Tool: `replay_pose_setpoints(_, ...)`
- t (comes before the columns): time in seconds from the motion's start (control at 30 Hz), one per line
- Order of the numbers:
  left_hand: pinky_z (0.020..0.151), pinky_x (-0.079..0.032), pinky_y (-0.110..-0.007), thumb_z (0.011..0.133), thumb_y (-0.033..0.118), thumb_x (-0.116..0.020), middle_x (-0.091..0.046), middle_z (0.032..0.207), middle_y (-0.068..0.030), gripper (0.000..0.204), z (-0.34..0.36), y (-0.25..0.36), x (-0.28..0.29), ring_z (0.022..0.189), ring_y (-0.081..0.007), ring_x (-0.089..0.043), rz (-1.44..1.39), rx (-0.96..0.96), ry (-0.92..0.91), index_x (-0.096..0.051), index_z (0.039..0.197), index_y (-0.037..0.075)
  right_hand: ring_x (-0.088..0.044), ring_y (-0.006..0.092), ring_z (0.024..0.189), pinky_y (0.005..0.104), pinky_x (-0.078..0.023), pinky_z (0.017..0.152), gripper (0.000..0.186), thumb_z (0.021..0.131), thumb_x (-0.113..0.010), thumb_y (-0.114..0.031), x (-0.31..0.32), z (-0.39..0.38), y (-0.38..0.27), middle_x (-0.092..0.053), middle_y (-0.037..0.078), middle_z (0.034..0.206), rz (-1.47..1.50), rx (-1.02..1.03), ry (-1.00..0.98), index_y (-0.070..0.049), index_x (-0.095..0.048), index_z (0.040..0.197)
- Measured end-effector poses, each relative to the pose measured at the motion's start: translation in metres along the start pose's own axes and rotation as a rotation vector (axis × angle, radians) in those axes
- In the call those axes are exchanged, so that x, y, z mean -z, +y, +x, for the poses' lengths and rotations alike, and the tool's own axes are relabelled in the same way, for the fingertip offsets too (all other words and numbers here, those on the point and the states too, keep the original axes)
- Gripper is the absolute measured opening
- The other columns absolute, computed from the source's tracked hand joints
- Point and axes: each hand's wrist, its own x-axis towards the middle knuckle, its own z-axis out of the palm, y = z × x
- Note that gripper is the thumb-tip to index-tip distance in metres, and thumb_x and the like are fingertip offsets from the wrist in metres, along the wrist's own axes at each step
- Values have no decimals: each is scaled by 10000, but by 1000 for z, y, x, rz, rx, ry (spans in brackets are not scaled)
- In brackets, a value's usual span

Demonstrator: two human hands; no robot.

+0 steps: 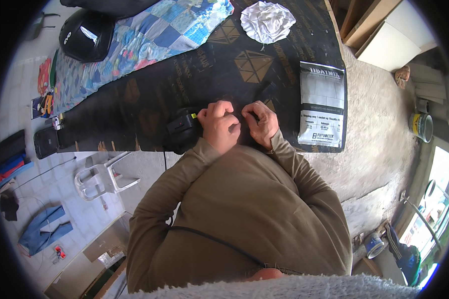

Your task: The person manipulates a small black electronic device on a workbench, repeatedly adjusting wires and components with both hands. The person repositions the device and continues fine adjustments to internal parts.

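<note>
Both of my hands are close together over the near edge of a black printed board table point(149, 114). My left hand point(218, 124) is closed, with its fingers curled inward. Facing it, my right hand point(262, 123) has thumb and fingertips drawn together in a pinch. Whatever lies between the fingertips is too dark and small to name. Right beside the left hand sits a black boxy device point(182, 125) with a yellow-green spot. A small dark object point(267, 91) lies just beyond the right hand. To its right, a silver-and-black sachet point(322, 105) lies flat.
A crumpled white round cloth point(267, 23) lies at the far side of the table. Far left, a black helmet point(86, 36) rests on blue patchwork fabric point(157, 37). A white plastic chair point(105, 177) is at lower left, and a bucket point(421, 127) stands at right.
</note>
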Motion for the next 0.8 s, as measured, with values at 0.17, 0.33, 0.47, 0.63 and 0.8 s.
replay_pose_setpoints(0.17, 940, -332, -488, 694, 99, -842, -574, 1176, -12, 158, 0, 8, 15, 1090, -242, -564, 85, -98, 14, -732, 793, 156, -697, 395, 931, 445, -562, 799, 98, 928, -703, -60, -10, 42, 5, -699, 143, 1019, -46, 28, -82, -78, -719, 1023)
replay_pose_setpoints(0.33, 919, -373, -441, 729, 83, -843, -584, 1071, -3, 154, -14, -5, 14, 1015, -217, -594, -151, -18, -106, -736, 822, 145, -707, 335, 934, 411, -561, 816, 82, 934, -726, -83, -28, 80, 3, -732, 125, 1003, 71, 72, -154, -51, -743, 1007)
replay_pose_setpoints(0.47, 838, -456, -412, 778, 97, -849, -628, 1017, -22, 149, -6, -6, 23, 941, -238, -636, -132, -76, -116, -743, 882, 114, -670, 156, 847, 322, -533, 776, 107, 968, -717, -95, -34, 87, -5, -734, 51, 928, 213, -58, -204, -22, -742, 1042)
replay_pose_setpoints(0.63, 808, -520, -418, 848, 123, -830, -698, 1039, -84, 172, 2, 0, 45, 935, -318, -683, -250, -48, -205, -750, 988, 62, -610, 85, 797, 278, -512, 745, 130, 971, -700, -108, -24, 84, -9, -711, 17, 862, 338, -292, -318, -23, -753, 1054)
replay_pose_setpoints(0.8, 900, -544, -438, 897, 115, -788, -716, 1101, -154, 289, 37, -6, 91, 1012, -372, -694, -184, 19, -96, -728, 1164, 22, -633, 103, 830, 293, -525, 791, 151, 977, -681, -120, -13, 79, -16, -720, 38, 877, 230, -210, -307, -19, -755, 1061)
